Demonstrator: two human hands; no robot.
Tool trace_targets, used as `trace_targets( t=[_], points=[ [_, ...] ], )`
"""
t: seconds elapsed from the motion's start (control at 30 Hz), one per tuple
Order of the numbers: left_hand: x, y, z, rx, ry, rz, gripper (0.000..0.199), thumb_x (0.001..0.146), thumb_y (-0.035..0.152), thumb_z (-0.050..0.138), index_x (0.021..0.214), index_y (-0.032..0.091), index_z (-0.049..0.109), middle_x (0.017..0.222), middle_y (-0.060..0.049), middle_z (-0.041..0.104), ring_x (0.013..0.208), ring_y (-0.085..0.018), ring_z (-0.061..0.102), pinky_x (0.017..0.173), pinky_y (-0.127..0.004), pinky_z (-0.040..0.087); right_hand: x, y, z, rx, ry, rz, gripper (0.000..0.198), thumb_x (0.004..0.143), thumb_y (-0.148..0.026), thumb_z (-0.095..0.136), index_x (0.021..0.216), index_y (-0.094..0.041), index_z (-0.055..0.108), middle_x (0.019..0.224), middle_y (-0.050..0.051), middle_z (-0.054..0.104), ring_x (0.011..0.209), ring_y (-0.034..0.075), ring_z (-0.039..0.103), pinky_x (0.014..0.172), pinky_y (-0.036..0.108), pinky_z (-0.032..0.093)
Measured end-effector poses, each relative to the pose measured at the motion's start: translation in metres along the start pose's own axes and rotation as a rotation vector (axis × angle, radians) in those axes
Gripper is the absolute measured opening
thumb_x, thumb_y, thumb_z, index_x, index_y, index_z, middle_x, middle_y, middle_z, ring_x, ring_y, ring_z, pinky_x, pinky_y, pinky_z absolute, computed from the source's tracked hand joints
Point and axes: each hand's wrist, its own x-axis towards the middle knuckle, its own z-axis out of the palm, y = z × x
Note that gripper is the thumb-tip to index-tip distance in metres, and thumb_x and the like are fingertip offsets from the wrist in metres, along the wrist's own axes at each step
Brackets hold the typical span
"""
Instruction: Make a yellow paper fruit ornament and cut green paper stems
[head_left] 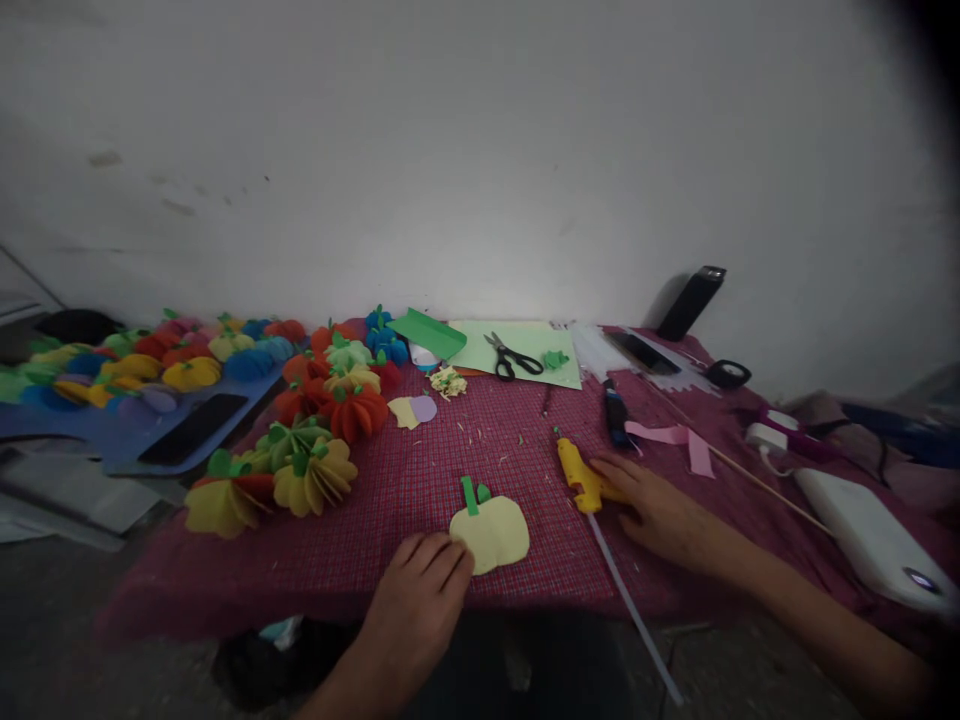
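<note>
In the head view, the left hand [424, 592] touched the rounded, pale-yellow paper pumpkin [501, 532] near the checked-cloth worktop's [420, 488] front edge; whether it pinched, I cannot tell. The right hand [660, 510] gripped the yellow plastic glue gun [576, 470].

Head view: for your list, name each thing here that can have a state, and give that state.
Yellow glue gun: lying down, glue stick jutting out
Pale-yellow paper pumpkin: flat
Scissors: blades slightly apart
Orange paper pumpkin: fanned open
Green sheet: creased
White device: display lit
Pink strip: bent
</note>
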Motion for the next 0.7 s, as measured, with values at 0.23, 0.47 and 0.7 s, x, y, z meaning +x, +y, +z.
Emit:
trace_targets(
  t=[0.23,0.47,0.7],
  points=[
    [0.01,0.021,0.002,-0.066,-0.049,-0.075,0.03,0.085,0.021,0.046,0.112,0.015,0.056,0.11,-0.005,0.063,0.099,-0.021,0.053,0.088,-0.035,0.036,0.004,0.0,0.002,-0.019,0.003,0.008,0.059,0.068,-0.007,0.043,0.126,-0.014,0.049,0.129,0.012,0.051,0.114,0.025,0.052,0.099,0.041,0.041],
    [0.013,0.028,0.004,0.023,-0.11,-0.057,0.043,0.085,0.044,0.049,0.119,0.018,0.053,0.118,-0.004,0.06,0.101,-0.022,0.054,0.084,-0.035,0.037,0.017,-0.002,0.001,-0.062,-0.022,0.053,0.061,0.063,0.0,0.04,0.122,-0.007,0.052,0.125,0.017,0.053,0.114,0.025,0.052,0.1,0.04,0.039],
    [0.005,0.027,0.008,0.07,-0.086,-0.04,0.039,0.089,0.039,0.046,0.123,0.02,0.051,0.122,-0.005,0.058,0.105,-0.021,0.052,0.085,-0.035,0.036,0.02,0.001,0.006,0.015,-0.001,0.066,0.06,0.059,-0.002,0.043,0.117,-0.01,0.055,0.121,0.016,0.055,0.11,0.026,0.053,0.096,0.042,0.042]
  ],
)
